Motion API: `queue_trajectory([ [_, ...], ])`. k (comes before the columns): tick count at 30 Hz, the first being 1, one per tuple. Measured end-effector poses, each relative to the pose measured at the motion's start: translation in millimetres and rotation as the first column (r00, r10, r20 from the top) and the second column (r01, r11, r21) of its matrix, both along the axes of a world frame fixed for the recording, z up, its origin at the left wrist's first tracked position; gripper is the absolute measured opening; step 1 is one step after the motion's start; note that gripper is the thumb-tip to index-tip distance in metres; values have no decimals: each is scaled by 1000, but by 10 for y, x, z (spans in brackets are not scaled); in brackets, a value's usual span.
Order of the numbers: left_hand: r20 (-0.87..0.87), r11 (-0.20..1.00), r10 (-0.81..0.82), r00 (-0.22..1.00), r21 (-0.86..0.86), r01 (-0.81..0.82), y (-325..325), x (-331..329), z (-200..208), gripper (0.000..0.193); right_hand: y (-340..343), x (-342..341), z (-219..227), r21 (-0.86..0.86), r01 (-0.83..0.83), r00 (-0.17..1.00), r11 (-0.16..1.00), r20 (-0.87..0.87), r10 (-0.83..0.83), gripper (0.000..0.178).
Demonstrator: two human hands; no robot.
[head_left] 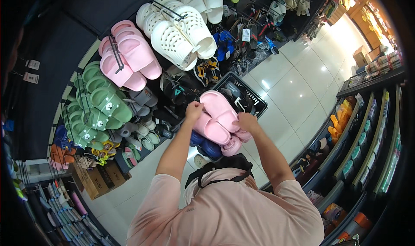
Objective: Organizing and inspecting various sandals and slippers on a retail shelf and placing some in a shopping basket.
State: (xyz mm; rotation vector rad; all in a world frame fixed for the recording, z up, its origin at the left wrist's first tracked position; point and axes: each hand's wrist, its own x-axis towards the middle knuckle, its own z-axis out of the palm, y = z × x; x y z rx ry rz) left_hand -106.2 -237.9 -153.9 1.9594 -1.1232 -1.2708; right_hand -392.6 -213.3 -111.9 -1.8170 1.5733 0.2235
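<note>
A pair of pink slide slippers [219,121] is held up in front of me, between my two hands. My left hand [194,111] is closed on their left edge. At the right edge, my right hand [247,121] is closed on the same pair, its fingertips partly hidden. Just below the pair are more pink footwear [232,145] and dark blue footwear [210,149], partly covered. A black basket [258,100] with dark slippers inside stands right behind the held pair.
On the left rack hang green slides [105,102], pink slides [137,51] and white clogs [173,43]. Cardboard boxes [98,180] sit on the floor at lower left. Shelves [352,138] with orange slippers [341,120] line the right side. Pale floor tiles [298,90] run between.
</note>
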Motion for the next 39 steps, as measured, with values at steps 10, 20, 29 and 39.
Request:
queue_trajectory([
  [10, 671, 874, -289, 682, -105, 474, 744, -822, 829, 71, 131, -80, -54, -73, -125, 984, 989, -133, 115, 47],
  [20, 652, 876, -186, 735, -228, 424, 1348, -939, 1020, 64, 138, -93, 597, -305, 19, 990, 952, 139, 25, 40],
  [29, 350, 902, -14, 937, -401, 163, 2418, -406, 1365, 36, 981, 441, 1077, -211, -89, 823, 973, 535, 192, 40],
  [39, 165, 871, 245, 955, -470, -143, 3922, 792, 1765, 30, 2375, 2157, 1454, -270, -427, 622, 863, 605, 497, 37],
])
